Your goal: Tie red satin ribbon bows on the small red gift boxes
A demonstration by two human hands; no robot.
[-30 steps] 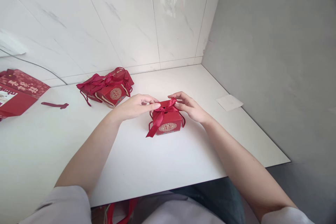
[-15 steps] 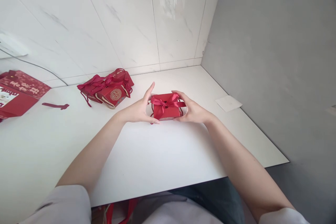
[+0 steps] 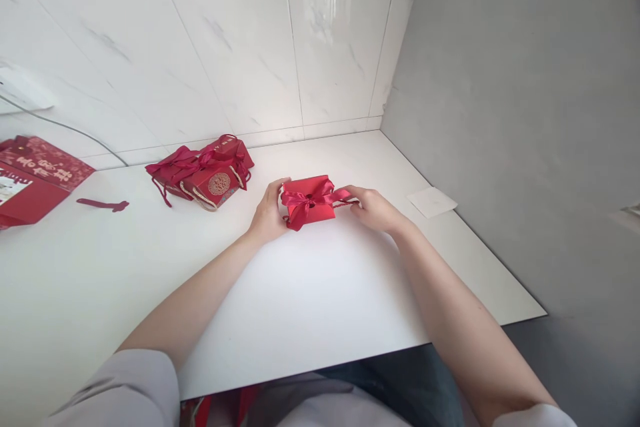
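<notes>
A small red gift box [image 3: 311, 207] with a dark red ribbon bow [image 3: 306, 201] on top rests on the white table [image 3: 280, 307]. My left hand [image 3: 269, 213] grips the box's left side, thumb along its near edge. My right hand [image 3: 373, 209] is closed on the right end of the ribbon, pinching it beside the box.
Several similar red ribbon-tied boxes [image 3: 205, 170] lie in a heap at the back left. A loose red ribbon piece [image 3: 103, 204] and a large red carton [image 3: 30, 177] are at the far left. A white paper slip [image 3: 431, 201] lies by the grey wall at right.
The box was tipped back so its top faces me and moved slightly farther away. My left hand went from the bow to the box's side; my right hand now pinches the ribbon end.
</notes>
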